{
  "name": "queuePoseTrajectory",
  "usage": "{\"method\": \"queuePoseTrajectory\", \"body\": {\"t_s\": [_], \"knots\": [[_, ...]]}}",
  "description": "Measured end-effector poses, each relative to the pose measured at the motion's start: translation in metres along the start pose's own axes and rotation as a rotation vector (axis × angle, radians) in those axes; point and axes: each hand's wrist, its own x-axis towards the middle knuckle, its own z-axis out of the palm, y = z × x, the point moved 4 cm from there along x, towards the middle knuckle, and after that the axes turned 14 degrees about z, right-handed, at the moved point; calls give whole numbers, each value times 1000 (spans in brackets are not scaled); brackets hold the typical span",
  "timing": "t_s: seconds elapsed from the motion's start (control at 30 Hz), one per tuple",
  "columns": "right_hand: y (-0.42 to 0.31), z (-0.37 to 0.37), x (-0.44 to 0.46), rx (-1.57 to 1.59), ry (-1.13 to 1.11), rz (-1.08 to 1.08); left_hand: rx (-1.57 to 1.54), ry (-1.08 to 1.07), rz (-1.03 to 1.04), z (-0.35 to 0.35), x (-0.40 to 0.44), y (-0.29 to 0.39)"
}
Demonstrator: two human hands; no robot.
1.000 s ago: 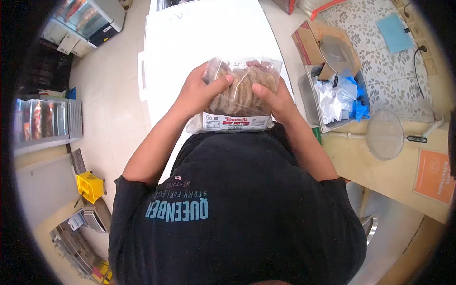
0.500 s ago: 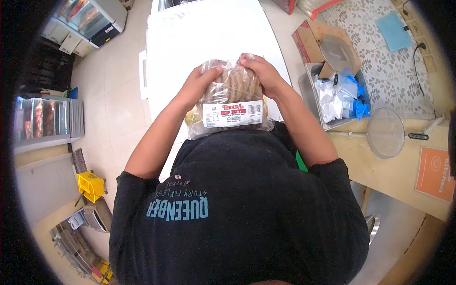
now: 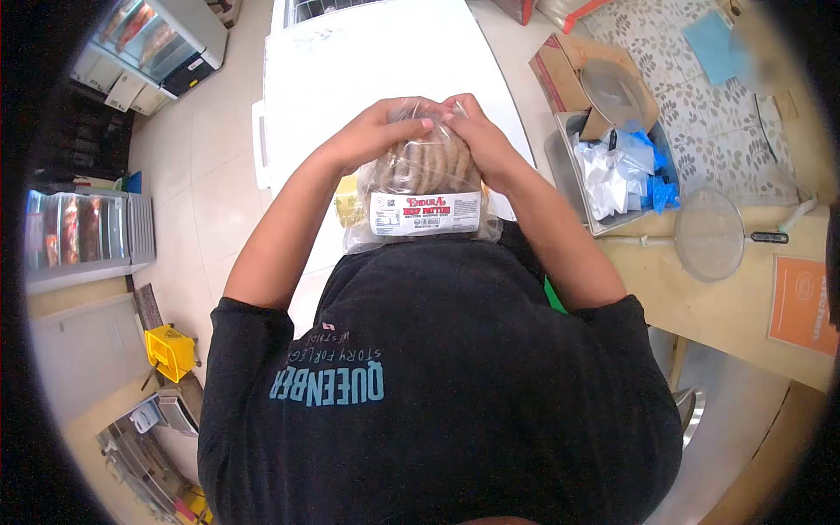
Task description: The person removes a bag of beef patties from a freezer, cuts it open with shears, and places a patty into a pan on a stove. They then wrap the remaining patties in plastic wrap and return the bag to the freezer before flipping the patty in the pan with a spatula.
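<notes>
A clear plastic bag of beef patties (image 3: 426,171) rests against the front of my black shirt, its white label with red lettering facing up. My left hand (image 3: 385,131) grips the upper left part of the bag, thumb pressed on the plastic. At the upper right, my right hand (image 3: 477,136) pinches the bag's gathered top edge. The brown round patties show through the plastic between both hands. Something yellowish (image 3: 350,203) sits behind the bag's left side, mostly hidden.
Beyond the bag lies a white surface (image 3: 385,61). To the right are a metal tray (image 3: 573,188) with plastic bags, a cardboard box (image 3: 556,74) and a strainer (image 3: 709,234) on a counter. A yellow bucket (image 3: 171,352) stands at the left.
The bag has turned so its label faces me more fully. My right hand has moved up from its side to its top edge, and my left hand has shifted inward along the top.
</notes>
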Motion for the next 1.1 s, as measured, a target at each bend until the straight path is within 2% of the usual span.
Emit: {"method": "queuePoseTrajectory", "body": {"t_s": [0.03, 0.1, 0.13, 0.2, 0.23, 0.3, 0.33, 0.37, 0.4, 0.43, 0.47, 0.5, 0.57, 0.63, 0.7, 0.77, 0.83, 0.9, 0.93, 0.97, 1.03, 1.1], "knots": [[5, -1, 0, 0, 1, -1, 0, -1, 2, 0, 1, 1], [11, -5, -1, -14, -2, -262, -32, -6, -40, 1, 1, 1], [9, -7, -5, -14, -4, -263, -30, -4, -40, 1, 1, -2], [-11, -8, -32, -550, 248, -826, -126, 4, -73, -2, 0, -16], [-13, -14, -32, -551, 247, -829, -124, 5, -70, -5, 0, -22], [-13, -11, -28, -864, -32, -934, -238, 64, -235, -10, -2, -43], [-8, -7, -21, -773, -118, -807, -239, 61, -236, -5, -4, -45], [-4, -5, -12, -773, -114, -807, -285, 178, -289, -2, -7, -48], [5, -8, 6, -702, -170, -700, -331, 296, -341, -1, -8, -52], [15, -9, 24, -631, -227, -593, -331, 296, -338, -3, -9, -67], [26, -10, 37, -636, -187, -527, -366, 253, -396, -5, -14, -93], [32, -10, 47, -637, -191, -528, -401, 211, -456, -5, -18, -111], [51, -9, 66, -500, -279, -164, -459, 271, -503, 0, -27, -119], [63, -6, 73, -423, -321, -123, -509, 272, -525, 5, -35, -125], [77, -8, 78, -251, -306, 148, -534, 321, -516, 12, -44, -130], [86, -6, 84, -242, -304, 163, -491, 326, -408, 15, -53, -119], [100, -10, 88, -65, -286, 336, -538, 333, -365, 11, -55, -128], [108, -9, 93, -54, -345, 357, -502, 396, -604, 9, -65, -132], [110, -8, 88, -25, -312, 443, -547, 395, -691, 10, -69, -124], [113, -9, 86, 2, -278, 524, -549, 400, -693, 10, -73, -118], [116, -11, 79, -68, -257, 530, -378, 311, -693, 15, -85, -110], [104, -1, 44, 47, -243, 660, -394, 281, -654, 18, -97, -109]]}}
